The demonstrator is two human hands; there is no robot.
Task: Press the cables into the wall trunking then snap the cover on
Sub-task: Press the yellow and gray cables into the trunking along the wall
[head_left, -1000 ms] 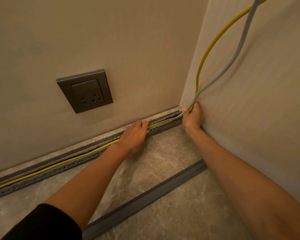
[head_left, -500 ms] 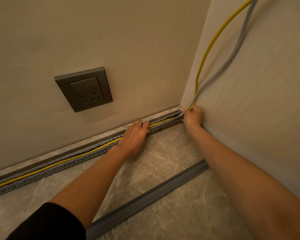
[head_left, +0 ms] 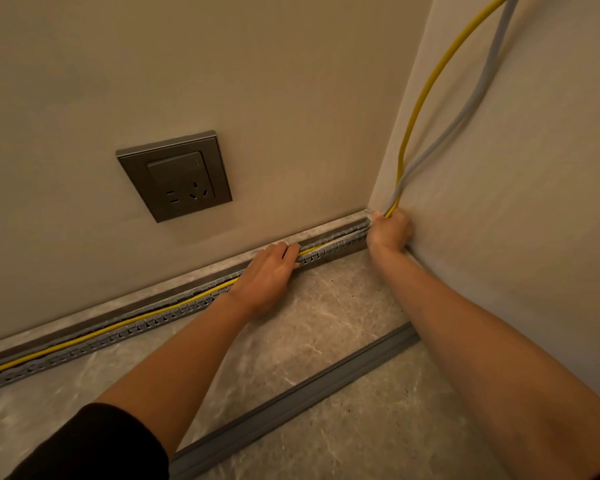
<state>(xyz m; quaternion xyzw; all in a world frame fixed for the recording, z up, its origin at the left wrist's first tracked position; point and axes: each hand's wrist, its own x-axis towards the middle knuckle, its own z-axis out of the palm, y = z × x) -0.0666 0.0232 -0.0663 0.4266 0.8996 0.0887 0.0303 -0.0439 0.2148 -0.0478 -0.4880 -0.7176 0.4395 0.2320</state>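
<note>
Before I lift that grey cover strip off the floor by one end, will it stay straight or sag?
The cover strip is long and thin, so lifted by one end it will probably droop. Its channel profile suggests some stiffness along its length, so likely a gentle bow, not a flop. It looks like light plastic; the smooth floor may let the far end slide.

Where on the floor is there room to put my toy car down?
The floor is bare between the trunking and the loose cover, and nearer than the cover. The corner is crowded: both hands, left and right, work there.
</note>
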